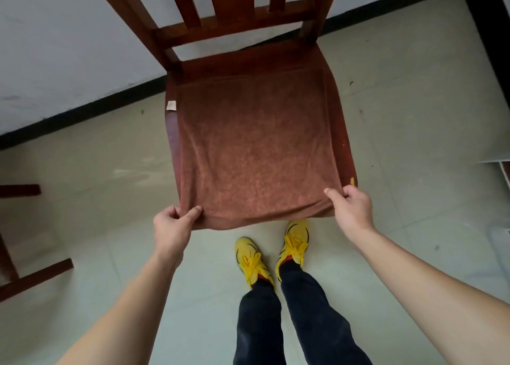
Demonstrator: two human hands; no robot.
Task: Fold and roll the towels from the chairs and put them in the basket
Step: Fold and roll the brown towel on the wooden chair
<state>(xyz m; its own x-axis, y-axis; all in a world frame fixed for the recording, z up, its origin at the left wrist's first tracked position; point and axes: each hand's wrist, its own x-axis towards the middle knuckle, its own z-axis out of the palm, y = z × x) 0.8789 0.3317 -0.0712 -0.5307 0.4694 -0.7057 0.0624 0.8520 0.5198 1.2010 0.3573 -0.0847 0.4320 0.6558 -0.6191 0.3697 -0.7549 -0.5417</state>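
Head view looks down on the left hand (175, 226), which pinches the near left corner of a brown towel (256, 149) between thumb and curled fingers. The right hand (352, 210) grips the near right corner the same way, thumb on top of the cloth. Between the two hands the towel's near edge hangs just over the front of the seat and sags a little. The towel lies spread flat across the seat of a reddish wooden chair (237, 23), covering nearly all of it (a strip of bare wood shows along the left and right sides). A small pale label (171, 105) sits at the towel's far left edge. Nearer than the seat's front edge, a pair of yellow shoes (249, 257) stands on the pale tiled floor (400, 116). Part of a second wooden chair (36, 279) shows at the left edge. A white wall (69, 47) with a black skirting runs behind.
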